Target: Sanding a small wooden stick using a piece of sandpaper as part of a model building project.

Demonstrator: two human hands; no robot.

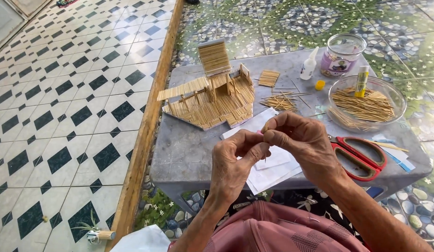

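My left hand and my right hand meet over the grey table, fingertips pinched together on a small bundle of thin wooden sticks. Both hands grip it above a white sheet of paper. Behind them stands a model house built of sticks, with a raised flat stick panel at its top.
Loose sticks and a small stick mat lie mid-table. A glass bowl holds sticks and a glue stick. A glue bottle, its yellow cap, a jar and red scissors sit at the right.
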